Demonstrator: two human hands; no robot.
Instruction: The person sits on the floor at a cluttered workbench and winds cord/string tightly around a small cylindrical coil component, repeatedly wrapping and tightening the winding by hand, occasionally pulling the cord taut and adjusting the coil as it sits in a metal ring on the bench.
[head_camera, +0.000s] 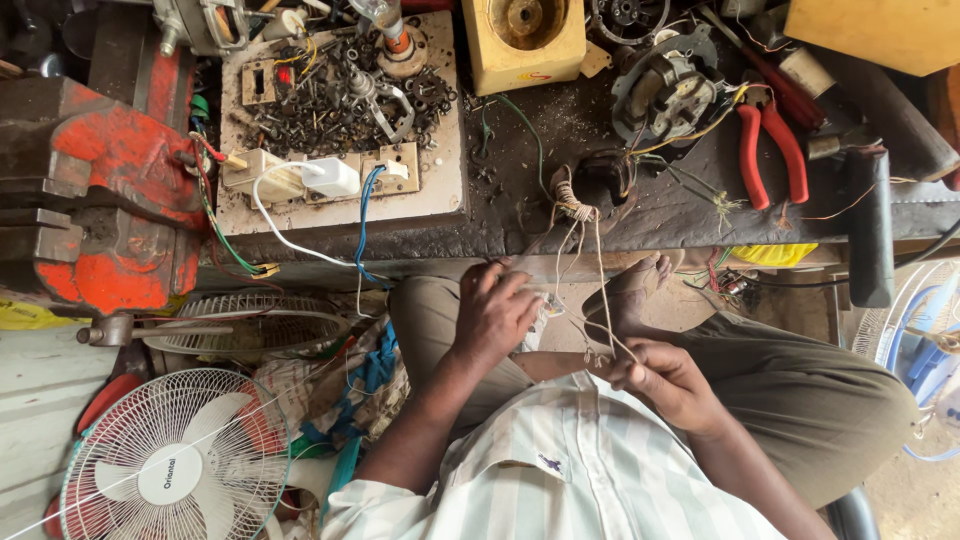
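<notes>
My left hand (493, 312) rests over my lap, fingers closed around a small pale object with thin strings running from it. My right hand (662, 377) pinches the lower ends of those pale strings (598, 280). The strings run up to a wound coil bundle (573, 203) lying on the dark workbench edge (500, 240) beside a dark round part. My bare foot (630, 292) is tucked up under the bench between my hands.
A red bench vise (110, 190) sits at the left. A board with sockets, a white plug (330, 178) and loose screws lies behind. Red-handled pliers (770, 150) and a motor stator (668, 90) are at the right. A white fan (175, 460) stands on the floor at lower left.
</notes>
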